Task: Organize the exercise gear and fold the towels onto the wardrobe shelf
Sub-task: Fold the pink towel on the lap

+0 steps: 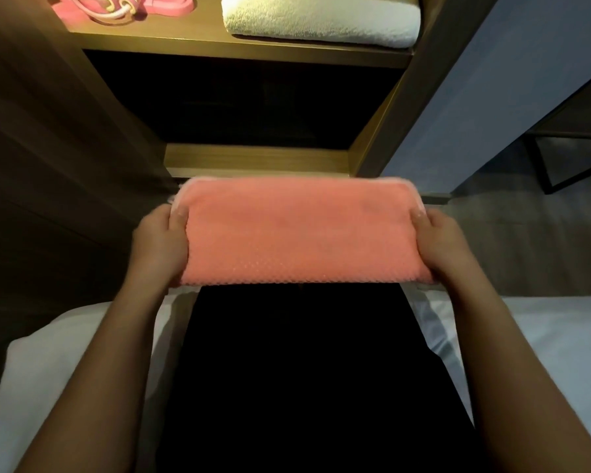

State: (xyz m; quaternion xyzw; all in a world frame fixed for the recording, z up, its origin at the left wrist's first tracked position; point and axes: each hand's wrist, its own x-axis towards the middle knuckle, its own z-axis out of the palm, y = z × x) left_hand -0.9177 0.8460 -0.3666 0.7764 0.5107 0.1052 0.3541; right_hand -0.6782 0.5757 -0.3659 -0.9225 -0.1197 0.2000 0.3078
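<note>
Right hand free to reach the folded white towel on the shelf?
Probably not: right hand and left hand each grip an end of the folded pink towel. Path to the folded white towel looks open.

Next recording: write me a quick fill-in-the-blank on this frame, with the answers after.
1. The left hand and right hand each grip one end of the pink towel, which is ____ rather than spread open.
2. The other towel, lying on the lit shelf, is ____ in colour.
3. The pink exercise gear lies on that towel's ____ side.
Missing words: folded; white; left.
</note>
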